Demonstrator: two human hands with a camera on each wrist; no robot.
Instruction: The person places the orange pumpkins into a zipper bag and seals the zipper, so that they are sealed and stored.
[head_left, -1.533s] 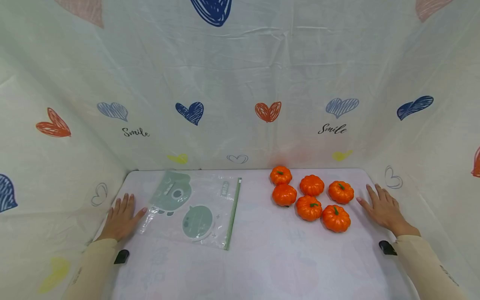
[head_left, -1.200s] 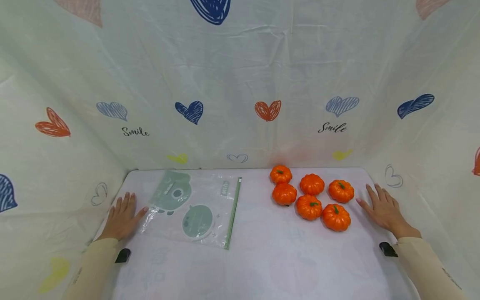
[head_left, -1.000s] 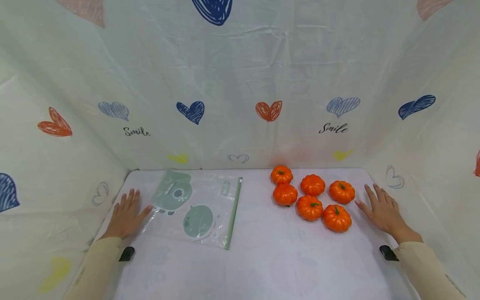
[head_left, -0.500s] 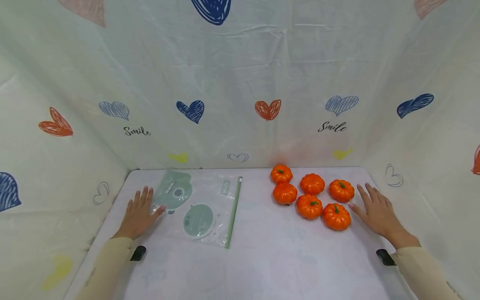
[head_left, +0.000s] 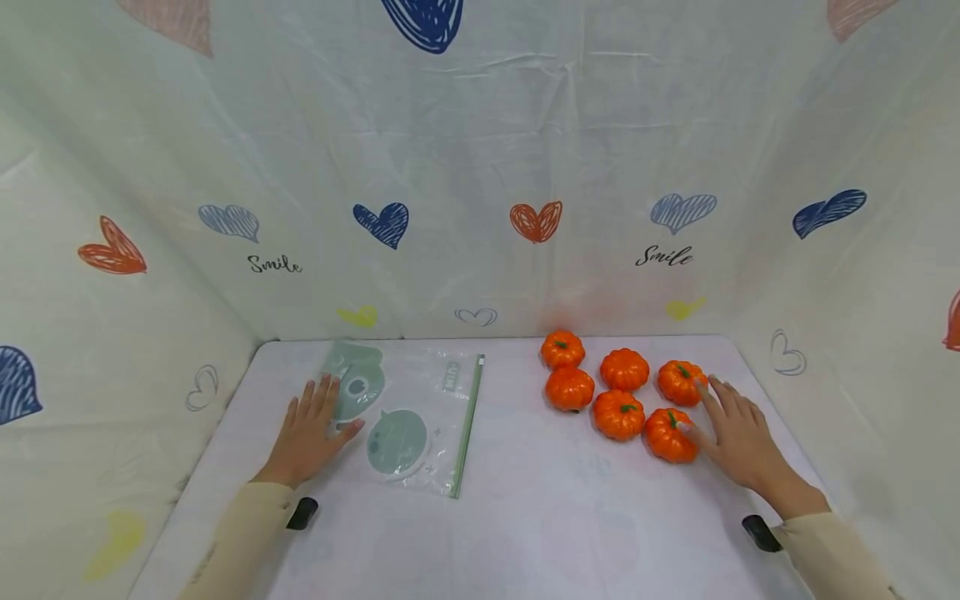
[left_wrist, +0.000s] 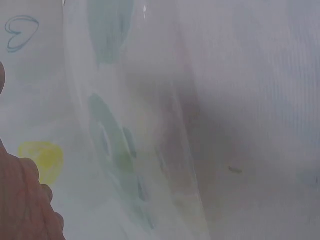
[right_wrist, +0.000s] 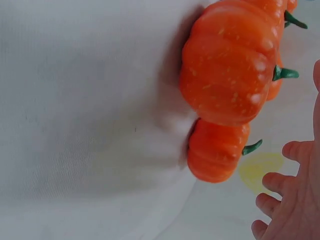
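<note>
A clear zip bag (head_left: 442, 417) with green animal prints and a green slider strip lies flat on the left of the table. My left hand (head_left: 306, 437), fingers spread, is over the bag's left edge; whether it touches the plastic I cannot tell. Several small orange pumpkins (head_left: 618, 415) with green stems sit grouped at the right. Above the two rightmost ones is my right hand (head_left: 738, 442), its fingers extended and holding nothing. In the right wrist view the nearest pumpkin (right_wrist: 230, 65) stands apart from the fingers (right_wrist: 280, 184).
A white-covered table (head_left: 517, 533) carries everything. Behind it and at both sides hangs a pale curtain (head_left: 465, 125) printed with hearts and "Smile". A black wrist device (head_left: 303, 513) is on the left wrist and another black device (head_left: 761, 533) on the right.
My left hand has moved right, from beside the bag to over its left edge. My right hand has moved left to the nearest pumpkins. The bag and pumpkins have stayed in place.
</note>
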